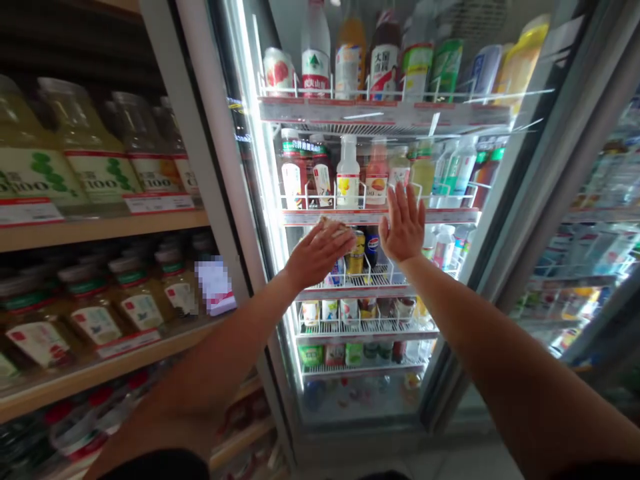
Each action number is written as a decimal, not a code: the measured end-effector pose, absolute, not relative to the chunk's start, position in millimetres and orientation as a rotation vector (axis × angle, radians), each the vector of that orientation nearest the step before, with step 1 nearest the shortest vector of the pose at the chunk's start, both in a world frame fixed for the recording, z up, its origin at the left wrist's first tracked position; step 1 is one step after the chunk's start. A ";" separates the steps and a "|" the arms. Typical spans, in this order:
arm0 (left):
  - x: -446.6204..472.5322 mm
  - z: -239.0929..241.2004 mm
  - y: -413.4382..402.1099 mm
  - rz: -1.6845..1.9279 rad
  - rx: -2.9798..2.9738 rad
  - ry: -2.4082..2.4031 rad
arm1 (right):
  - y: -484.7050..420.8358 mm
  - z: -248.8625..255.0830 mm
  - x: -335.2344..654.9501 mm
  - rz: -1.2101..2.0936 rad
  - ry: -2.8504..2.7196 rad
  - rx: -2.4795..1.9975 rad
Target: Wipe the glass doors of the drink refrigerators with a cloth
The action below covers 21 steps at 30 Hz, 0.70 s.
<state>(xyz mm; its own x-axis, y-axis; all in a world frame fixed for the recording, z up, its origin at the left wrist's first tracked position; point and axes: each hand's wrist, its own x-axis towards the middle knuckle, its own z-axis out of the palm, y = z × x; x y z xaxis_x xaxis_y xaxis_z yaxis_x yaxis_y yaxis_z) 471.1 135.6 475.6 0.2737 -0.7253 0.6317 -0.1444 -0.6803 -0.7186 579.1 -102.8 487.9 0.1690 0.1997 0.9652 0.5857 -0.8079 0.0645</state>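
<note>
Two bare hands reach forward in my head view, arms extended, toward the glass door point(345, 408) of a lit drinks cooler. I record the left hand point(320, 249) as grasping: its fingers lie together over a crumpled pale cloth point(331, 223), which shows along that hand's upper edge, partly hidden. I record the right hand point(404, 228) as released, its back toward me and fingers pointing up, seemingly flat on the pane; I cannot confirm contact.

Behind the glass, between the hands, I note a yellow can point(355, 253) and a dark blue can point(371, 248). Above both hands, bottles point(348, 170) stand behind wire guards. White reflections cross the pane higher up; I cannot judge its cleanness.

Left of the left hand, a bright light strip point(259, 127) runs down the cooler's edge, and beyond it wooden shelving point(115, 230) carries capped bottles of yellowish drink point(93, 163). Right of the right hand, another stocked cooler point(595, 233) appears, blurred. Floor point(435, 457) shows below both hands.
</note>
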 end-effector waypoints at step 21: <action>495.6 481.4 67.7 -1.861 -2.647 0.889 | -74.3 476.4 553.9 -1.568 -1.021 -1.924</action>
